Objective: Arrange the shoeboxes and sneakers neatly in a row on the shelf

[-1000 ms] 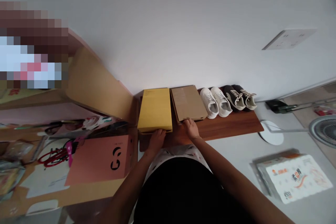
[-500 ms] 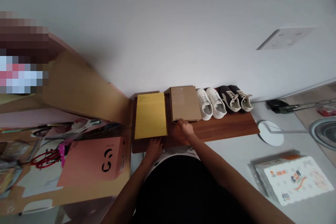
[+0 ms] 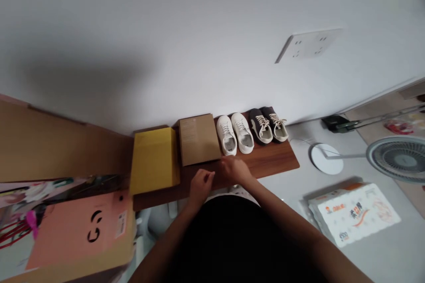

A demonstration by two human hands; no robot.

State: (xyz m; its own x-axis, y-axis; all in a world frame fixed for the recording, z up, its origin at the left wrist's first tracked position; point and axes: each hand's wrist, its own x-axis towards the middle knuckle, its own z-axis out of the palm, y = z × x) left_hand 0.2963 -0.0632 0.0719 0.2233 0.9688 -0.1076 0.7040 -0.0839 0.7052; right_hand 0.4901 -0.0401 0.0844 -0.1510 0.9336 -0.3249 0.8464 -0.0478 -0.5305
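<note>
A low wooden shelf [image 3: 272, 163] runs along the white wall. On it lie a yellow box [image 3: 153, 159], a brown cardboard box [image 3: 198, 139], a pair of white sneakers [image 3: 235, 133] and a pair of dark sneakers [image 3: 268, 124]. My left hand [image 3: 201, 185] hovers over the shelf's front edge, just below the brown box, fingers loosely curled and holding nothing. My right hand [image 3: 235, 169] is blurred, low over the shelf in front of the white sneakers, touching no box.
A large cardboard box [image 3: 49, 146] and a pink box with a black logo [image 3: 83, 230] stand at the left. On the floor at the right are a white round lamp base [image 3: 327, 159], a fan [image 3: 396, 159] and a pack of tissue [image 3: 353, 214]. A socket plate [image 3: 310, 44] is on the wall.
Both hands have come off the boxes and drawn back toward the shelf's front edge. The view has swung right, so the boxes and shoes sit further left.
</note>
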